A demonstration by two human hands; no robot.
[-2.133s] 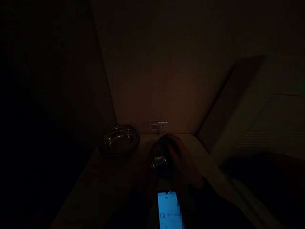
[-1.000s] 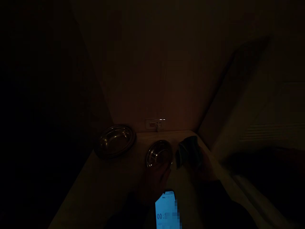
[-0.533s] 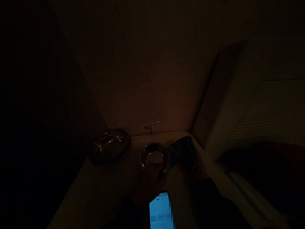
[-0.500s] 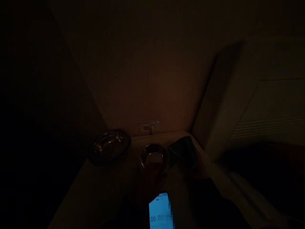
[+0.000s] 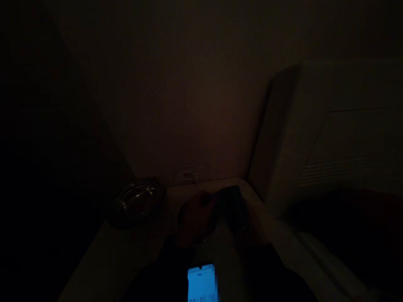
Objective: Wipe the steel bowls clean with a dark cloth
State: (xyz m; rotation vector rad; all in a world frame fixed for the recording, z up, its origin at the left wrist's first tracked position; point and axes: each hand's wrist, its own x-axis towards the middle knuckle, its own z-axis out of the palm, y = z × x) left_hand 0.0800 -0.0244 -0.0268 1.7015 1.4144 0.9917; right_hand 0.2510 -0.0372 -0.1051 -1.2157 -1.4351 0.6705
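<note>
The scene is very dark. My left hand (image 5: 195, 218) lies over a small steel bowl (image 5: 206, 235) on a pale counter (image 5: 126, 260), with its fingers curled on it and hiding most of it. My right hand (image 5: 250, 230) is closed on a dark cloth (image 5: 231, 201), which is pressed against the bowl's right side, just beside my left hand. A larger steel dish (image 5: 137, 200) sits apart to the left, near the wall.
A lit phone (image 5: 201, 284) with a blue screen stands at the bottom edge, close to my body. A wall socket (image 5: 190, 173) sits behind the counter. A large pale cabinet or appliance (image 5: 330, 138) stands to the right, and the left is dark.
My left hand has moved from the bowl's near rim to cover it. My right hand has brought the cloth leftwards onto the bowl. The view has shifted, so everything sits lower and further left.
</note>
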